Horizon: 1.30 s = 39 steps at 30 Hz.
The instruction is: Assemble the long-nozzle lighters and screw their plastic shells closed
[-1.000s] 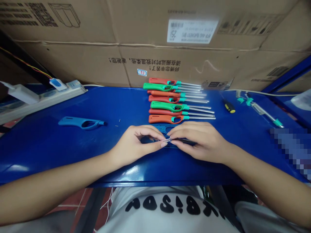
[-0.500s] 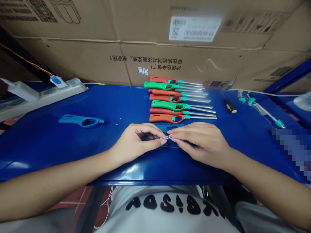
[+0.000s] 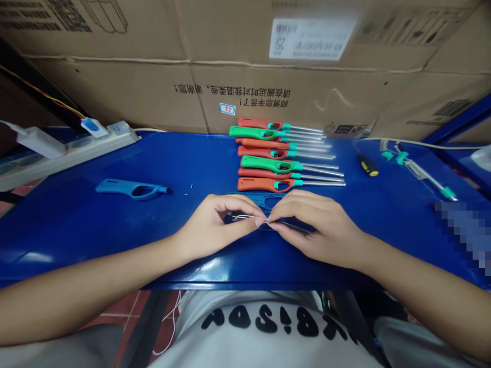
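My left hand (image 3: 220,225) pinches a thin white wire (image 3: 241,216) between thumb and fingertips; the wire loops back towards its palm. Facing it, my right hand (image 3: 322,225) is also pinched closed, its fingertips meeting the left ones on the wire. A dark thin piece runs under the right fingers, too hidden to name. Beneath both hands lies an open blue lighter shell (image 3: 274,201), partly covered by the fingers. Further left rests a blue lighter body (image 3: 132,189) without a metal tube, and two tiny metal pins (image 3: 187,194) are beside it.
Several red, orange and green long-neck lighters (image 3: 268,164) are stacked behind my hands. A black and yellow screwdriver (image 3: 368,166) and a metal tube with teal parts (image 3: 427,176) lie right. A power strip (image 3: 76,148) stands left; a cardboard box (image 3: 153,97) walls the back.
The pinched wire has shifted slightly, and its loop by the left palm shows more. A dark thin piece now shows under the right fingers. The view has moved a little.
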### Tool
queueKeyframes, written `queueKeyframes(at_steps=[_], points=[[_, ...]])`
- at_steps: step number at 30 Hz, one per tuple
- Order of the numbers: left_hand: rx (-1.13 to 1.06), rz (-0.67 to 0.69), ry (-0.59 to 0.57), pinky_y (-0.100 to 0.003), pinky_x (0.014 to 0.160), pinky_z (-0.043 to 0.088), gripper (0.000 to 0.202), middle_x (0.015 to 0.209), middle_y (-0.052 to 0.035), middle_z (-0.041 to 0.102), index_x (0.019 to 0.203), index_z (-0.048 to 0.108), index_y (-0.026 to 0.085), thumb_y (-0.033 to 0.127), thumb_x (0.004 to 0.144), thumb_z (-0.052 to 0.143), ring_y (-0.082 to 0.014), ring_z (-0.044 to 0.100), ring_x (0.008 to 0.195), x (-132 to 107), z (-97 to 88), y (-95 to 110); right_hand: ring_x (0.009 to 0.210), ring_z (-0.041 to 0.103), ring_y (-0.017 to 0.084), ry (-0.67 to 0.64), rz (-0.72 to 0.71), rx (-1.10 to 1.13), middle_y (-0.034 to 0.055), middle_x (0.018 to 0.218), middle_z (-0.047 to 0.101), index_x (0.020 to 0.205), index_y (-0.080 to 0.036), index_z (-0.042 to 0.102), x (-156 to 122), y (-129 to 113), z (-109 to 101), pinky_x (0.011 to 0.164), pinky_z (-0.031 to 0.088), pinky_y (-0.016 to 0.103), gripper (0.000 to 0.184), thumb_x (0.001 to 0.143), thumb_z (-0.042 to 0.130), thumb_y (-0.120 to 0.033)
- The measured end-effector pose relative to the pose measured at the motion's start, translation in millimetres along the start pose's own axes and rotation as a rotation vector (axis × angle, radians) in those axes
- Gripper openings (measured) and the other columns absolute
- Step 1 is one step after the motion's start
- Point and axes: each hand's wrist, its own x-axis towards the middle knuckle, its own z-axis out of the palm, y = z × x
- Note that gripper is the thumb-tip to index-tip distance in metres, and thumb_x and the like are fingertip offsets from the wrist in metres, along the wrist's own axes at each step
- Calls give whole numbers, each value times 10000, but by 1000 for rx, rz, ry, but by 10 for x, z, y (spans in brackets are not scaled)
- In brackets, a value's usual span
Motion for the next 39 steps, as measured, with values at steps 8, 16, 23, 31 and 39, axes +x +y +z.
queueKeyframes(at_steps=[8,16,23,31,39], points=[[-28,-67,-33,-284,797,563,84,878,-39,769,865,758,174,256,867,739,-160,700,814,4,3,-1,805,634,110,13,162,272,3,895,675,931,-191,625,-1,25,11,768,542,254,83,891,669,-133],[-44,-125,-41,-254,712,535,105,840,-34,744,852,750,164,270,851,755,-136,659,739,-1,3,-2,780,642,137,44,11,124,20,845,716,921,-197,661,13,62,15,758,531,305,36,918,672,-163],[-9,-98,-22,-284,723,552,118,863,-51,763,861,771,175,290,837,774,-165,681,775,4,6,-21,802,672,167,43,-88,-38,43,878,744,975,-198,682,6,75,-14,759,535,333,50,949,640,-200],[24,-55,-25,-278,755,564,66,883,-38,779,851,787,197,260,844,770,-168,712,817,4,1,-21,810,681,167,-45,-93,-121,45,877,749,952,-187,700,13,69,-45,760,535,325,143,990,569,-227],[53,-44,-51,-292,757,570,70,882,-45,781,862,791,197,261,845,771,-178,717,816,7,-1,-9,820,674,172,-70,-59,-114,50,890,748,943,-187,690,14,48,-41,780,537,336,148,995,556,-222]])
